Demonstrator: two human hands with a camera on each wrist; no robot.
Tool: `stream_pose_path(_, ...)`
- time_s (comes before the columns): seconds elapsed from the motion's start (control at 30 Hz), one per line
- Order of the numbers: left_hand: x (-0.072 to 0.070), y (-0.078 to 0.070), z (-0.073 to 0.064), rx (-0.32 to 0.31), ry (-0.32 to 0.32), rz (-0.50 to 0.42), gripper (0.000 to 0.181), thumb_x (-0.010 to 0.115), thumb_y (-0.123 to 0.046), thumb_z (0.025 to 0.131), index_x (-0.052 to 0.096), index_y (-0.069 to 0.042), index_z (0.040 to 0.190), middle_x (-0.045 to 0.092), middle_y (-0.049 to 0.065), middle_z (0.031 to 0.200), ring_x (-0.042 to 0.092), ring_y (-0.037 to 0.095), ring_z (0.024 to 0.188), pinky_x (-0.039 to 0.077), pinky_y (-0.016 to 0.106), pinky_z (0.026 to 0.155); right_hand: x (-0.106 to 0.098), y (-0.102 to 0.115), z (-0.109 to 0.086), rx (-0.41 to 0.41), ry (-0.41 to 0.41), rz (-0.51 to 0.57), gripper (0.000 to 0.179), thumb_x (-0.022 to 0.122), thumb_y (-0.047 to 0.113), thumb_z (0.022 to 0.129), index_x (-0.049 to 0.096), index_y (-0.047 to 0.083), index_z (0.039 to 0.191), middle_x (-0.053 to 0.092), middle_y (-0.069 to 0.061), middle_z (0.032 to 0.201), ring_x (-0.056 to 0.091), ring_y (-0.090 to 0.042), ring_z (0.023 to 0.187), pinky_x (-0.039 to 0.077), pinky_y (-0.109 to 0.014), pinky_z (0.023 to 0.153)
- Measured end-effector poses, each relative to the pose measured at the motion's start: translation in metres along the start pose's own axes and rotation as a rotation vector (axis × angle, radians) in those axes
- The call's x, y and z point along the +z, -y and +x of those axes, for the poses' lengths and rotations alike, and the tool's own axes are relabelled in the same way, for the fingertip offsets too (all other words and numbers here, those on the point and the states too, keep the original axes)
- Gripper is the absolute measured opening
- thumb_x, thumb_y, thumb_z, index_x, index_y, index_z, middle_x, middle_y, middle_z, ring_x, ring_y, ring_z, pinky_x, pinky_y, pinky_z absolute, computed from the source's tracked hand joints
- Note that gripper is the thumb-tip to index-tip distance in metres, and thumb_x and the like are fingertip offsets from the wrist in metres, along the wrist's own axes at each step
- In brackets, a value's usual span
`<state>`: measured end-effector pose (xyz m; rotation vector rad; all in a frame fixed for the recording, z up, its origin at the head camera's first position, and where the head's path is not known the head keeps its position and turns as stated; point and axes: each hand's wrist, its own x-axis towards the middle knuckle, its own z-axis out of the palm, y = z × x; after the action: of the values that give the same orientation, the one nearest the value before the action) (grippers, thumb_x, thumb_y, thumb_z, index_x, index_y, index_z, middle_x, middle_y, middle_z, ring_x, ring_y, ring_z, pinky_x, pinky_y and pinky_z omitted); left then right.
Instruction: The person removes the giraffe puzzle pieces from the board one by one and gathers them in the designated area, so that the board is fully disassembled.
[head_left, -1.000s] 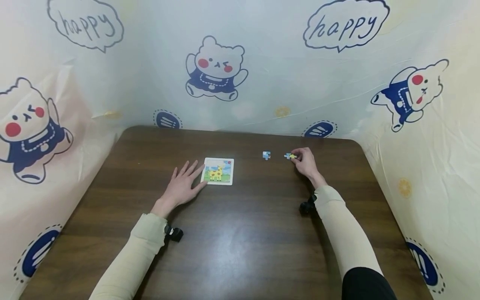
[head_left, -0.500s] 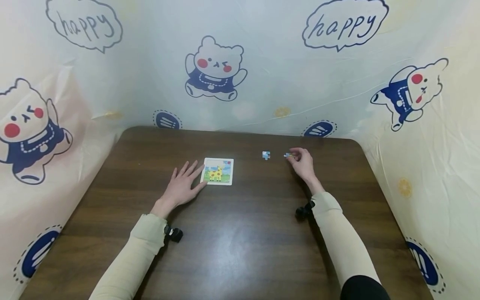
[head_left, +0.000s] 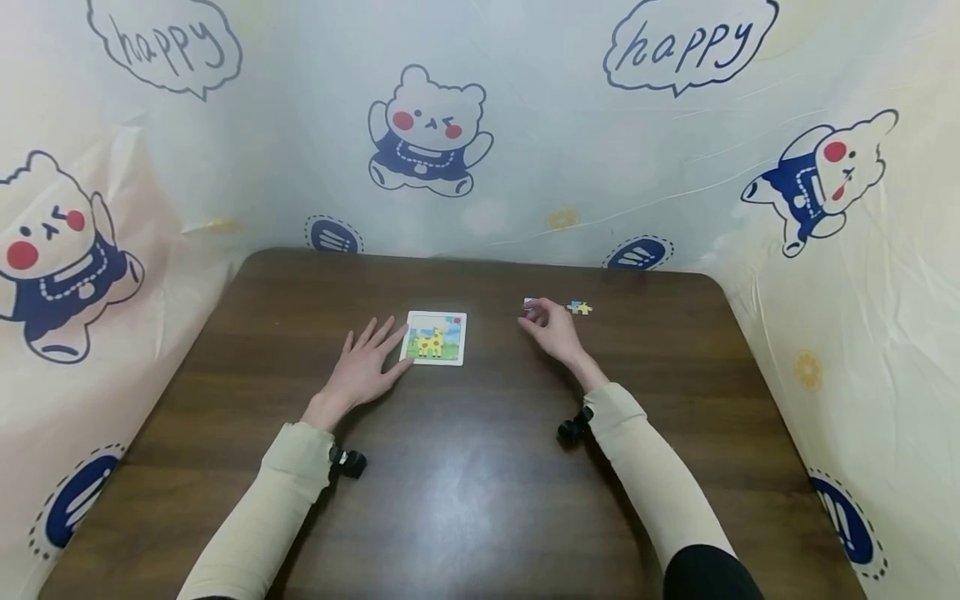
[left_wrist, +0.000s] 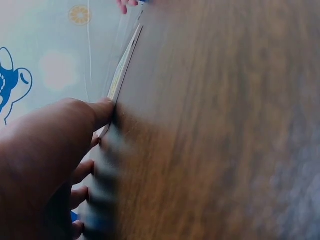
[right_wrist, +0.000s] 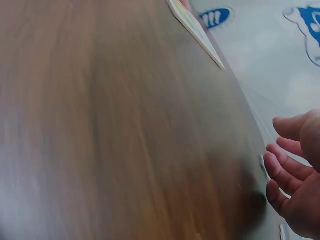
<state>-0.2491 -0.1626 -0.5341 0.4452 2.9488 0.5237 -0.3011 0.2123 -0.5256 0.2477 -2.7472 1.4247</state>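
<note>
My left hand lies with straight, spread fingers at the left edge of a small square giraffe puzzle. In the left wrist view, its thumb touches the edge of that puzzle. Over to the right, my right hand is over a blue-and-white jigsaw piece, which it mostly covers in the head view. The right wrist view shows thumb and fingers apart, loosely bent beside the piece. Another jigsaw piece, blue and yellow, lies just right of this hand.
All of it rests on a dark brown wooden table. A printed cloth with bears and "happy" bubbles hangs around its back and sides. A small black camera is strapped to the right wrist.
My right hand has let go of the blue-and-yellow piece and moved left over the blue-and-white one. The left hand has stayed at the puzzle.
</note>
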Motion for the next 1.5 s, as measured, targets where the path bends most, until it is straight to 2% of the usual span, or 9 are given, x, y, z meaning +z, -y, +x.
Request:
stream_pose_path(0.23, -0.001, 0.001, 0.0, 0.009, -0.003, -0.007, 0.076, 0.057, -0.05, 0.112, 0.031, -0.016, 0.175, 0.021, 0.019, 0.184, 0.011, 0.049, 0.172, 0.006, 0.078, 0.134, 0.035, 0.025, 0.008, -0.014, 0.071, -0.012, 0.034, 0.076, 0.013, 0.104, 0.071, -0.001, 0.135, 0.076, -0.019, 0.111, 0.069, -0.026, 0.093, 0.051, -0.024, 0.078)
stream_pose_path(0.4, -0.002, 0.0, 0.0, 0.01, 0.002, -0.009, 0.076, 0.057, -0.05, 0.112, 0.03, -0.016, 0.175, 0.019, 0.019, 0.185, 0.01, 0.049, 0.172, 0.005, 0.078, 0.134, 0.059, 0.043, 0.014, -0.024, 0.119, -0.027, 0.035, 0.077, 0.014, 0.104, 0.072, 0.001, 0.135, 0.076, -0.017, 0.112, 0.067, -0.022, 0.09, 0.049, -0.022, 0.075)
stream_pose_path(0.57, -0.002, -0.001, 0.001, 0.012, 0.007, -0.009, 0.075, 0.057, -0.049, 0.113, 0.03, -0.016, 0.175, 0.019, 0.019, 0.185, 0.01, 0.049, 0.172, 0.005, 0.078, 0.134, 0.074, 0.055, 0.019, -0.033, 0.154, -0.064, 0.032, 0.077, 0.015, 0.104, 0.074, 0.004, 0.134, 0.072, -0.014, 0.111, 0.063, -0.022, 0.093, 0.045, -0.023, 0.078)
stream_pose_path(0.73, -0.003, -0.002, 0.001, 0.009, 0.011, -0.008, 0.075, 0.056, -0.049, 0.113, 0.031, -0.016, 0.175, 0.019, 0.019, 0.185, 0.01, 0.049, 0.172, 0.005, 0.078, 0.134, 0.08, 0.059, 0.019, -0.051, 0.176, -0.121, 0.029, 0.075, 0.016, 0.105, 0.077, 0.008, 0.132, 0.069, -0.013, 0.112, 0.063, -0.025, 0.102, 0.046, -0.035, 0.091)
stream_pose_path(0.87, -0.003, -0.001, 0.001, 0.008, 0.012, -0.006, 0.075, 0.055, -0.05, 0.113, 0.03, -0.016, 0.175, 0.019, 0.019, 0.185, 0.01, 0.049, 0.172, 0.005, 0.078, 0.134, 0.084, 0.06, 0.02, -0.075, 0.2, -0.197, 0.032, 0.075, 0.018, 0.105, 0.077, 0.013, 0.137, 0.069, -0.012, 0.115, 0.062, -0.027, 0.108, 0.042, -0.044, 0.101)
stream_pose_path(1.13, -0.001, 0.001, 0.0, 0.012, 0.005, -0.007, 0.075, 0.056, -0.049, 0.113, 0.03, -0.016, 0.175, 0.02, 0.019, 0.184, 0.011, 0.05, 0.172, 0.006, 0.079, 0.134, 0.085, 0.059, 0.025, -0.11, 0.322, -0.32, 0.039, 0.068, 0.025, 0.11, 0.069, 0.025, 0.149, 0.066, -0.011, 0.131, 0.057, -0.029, 0.122, 0.041, -0.05, 0.11)
stream_pose_path(1.3, 0.0, 0.002, 0.0, 0.011, 0.0, -0.008, 0.075, 0.057, -0.049, 0.113, 0.03, -0.016, 0.175, 0.02, 0.019, 0.184, 0.011, 0.05, 0.172, 0.006, 0.079, 0.134, 0.083, 0.062, 0.028, -0.109, 0.369, -0.342, 0.041, 0.066, 0.026, 0.111, 0.062, 0.024, 0.152, 0.062, -0.014, 0.144, 0.055, -0.032, 0.133, 0.039, -0.055, 0.118)
stream_pose_path(1.5, 0.0, 0.002, 0.001, 0.018, -0.006, -0.018, 0.075, 0.057, -0.049, 0.113, 0.03, -0.017, 0.175, 0.02, 0.019, 0.184, 0.012, 0.049, 0.172, 0.006, 0.079, 0.133, 0.085, 0.063, 0.029, -0.089, 0.346, -0.325, 0.043, 0.067, 0.024, 0.11, 0.055, 0.022, 0.152, 0.062, -0.013, 0.146, 0.055, -0.032, 0.138, 0.037, -0.055, 0.122)
